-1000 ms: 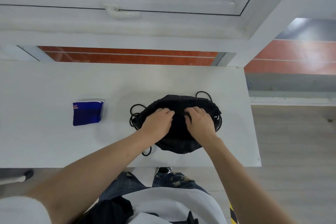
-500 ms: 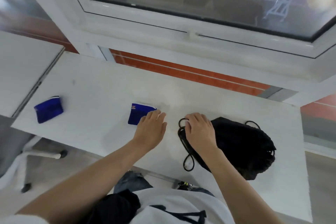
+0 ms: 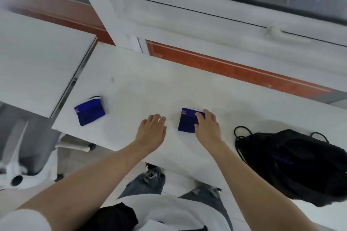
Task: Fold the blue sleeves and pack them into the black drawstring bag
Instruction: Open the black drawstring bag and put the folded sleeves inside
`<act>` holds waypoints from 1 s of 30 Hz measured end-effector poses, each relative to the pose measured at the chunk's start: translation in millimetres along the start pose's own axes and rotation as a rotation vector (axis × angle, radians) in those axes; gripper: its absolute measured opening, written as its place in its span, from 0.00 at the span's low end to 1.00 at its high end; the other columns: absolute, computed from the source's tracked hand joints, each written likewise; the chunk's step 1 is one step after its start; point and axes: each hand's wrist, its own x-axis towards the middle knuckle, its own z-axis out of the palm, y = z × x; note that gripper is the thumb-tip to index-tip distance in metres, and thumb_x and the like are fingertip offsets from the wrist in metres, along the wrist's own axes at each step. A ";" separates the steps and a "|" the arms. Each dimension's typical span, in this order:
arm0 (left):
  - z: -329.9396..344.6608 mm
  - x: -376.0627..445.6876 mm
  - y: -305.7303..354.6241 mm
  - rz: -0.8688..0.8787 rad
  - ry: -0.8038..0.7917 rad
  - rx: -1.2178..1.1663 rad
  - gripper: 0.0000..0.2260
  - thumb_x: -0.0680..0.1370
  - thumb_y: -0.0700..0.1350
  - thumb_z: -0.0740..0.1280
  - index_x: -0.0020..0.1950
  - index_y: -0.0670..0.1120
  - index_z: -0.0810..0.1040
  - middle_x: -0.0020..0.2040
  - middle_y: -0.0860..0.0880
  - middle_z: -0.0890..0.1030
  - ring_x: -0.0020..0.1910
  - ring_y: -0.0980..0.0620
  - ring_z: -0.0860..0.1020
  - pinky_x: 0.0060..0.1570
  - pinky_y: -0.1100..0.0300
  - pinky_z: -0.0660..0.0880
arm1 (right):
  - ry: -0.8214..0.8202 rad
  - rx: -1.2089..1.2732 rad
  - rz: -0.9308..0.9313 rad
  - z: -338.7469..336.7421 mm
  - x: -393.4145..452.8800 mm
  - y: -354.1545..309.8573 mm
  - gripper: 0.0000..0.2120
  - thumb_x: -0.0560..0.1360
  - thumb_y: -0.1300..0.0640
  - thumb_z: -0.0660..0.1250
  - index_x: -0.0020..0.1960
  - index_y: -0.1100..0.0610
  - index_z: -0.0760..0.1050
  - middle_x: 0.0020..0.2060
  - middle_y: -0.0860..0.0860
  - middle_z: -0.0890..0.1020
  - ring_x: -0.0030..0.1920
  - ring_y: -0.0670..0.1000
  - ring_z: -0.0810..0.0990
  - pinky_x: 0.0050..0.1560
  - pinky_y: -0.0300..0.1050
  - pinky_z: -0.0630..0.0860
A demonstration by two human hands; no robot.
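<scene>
Two folded blue sleeves lie on the white table (image 3: 131,88). One folded sleeve (image 3: 89,113) sits near the table's left end, untouched. The other folded sleeve (image 3: 186,120) lies in the middle, with my right hand (image 3: 206,124) resting on its right half, fingers laid over the cloth. My left hand (image 3: 152,131) hovers flat and empty just left of that sleeve, fingers apart. The black drawstring bag (image 3: 293,163) lies slumped at the table's right front, its cords (image 3: 239,133) looped toward my right hand.
A second white table (image 3: 37,62) adjoins on the left across a narrow gap. A white swivel chair base (image 3: 28,165) stands below the left corner. A window frame with handle (image 3: 276,31) runs behind the table.
My view has swung left. My right hand left the bag's cords and moved onto the middle blue sleeve. My left hand drew back off that sleeve to its left side.
</scene>
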 end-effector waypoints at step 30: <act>-0.9 17.5 -329.1 -0.445 -0.080 -0.141 0.41 0.78 0.50 0.70 0.82 0.45 0.48 0.81 0.40 0.54 0.81 0.39 0.51 0.78 0.42 0.52 | -0.174 -0.231 -0.201 66.8 82.3 -229.3 0.33 0.76 0.47 0.73 0.76 0.52 0.64 0.71 0.50 0.71 0.70 0.57 0.69 0.65 0.53 0.69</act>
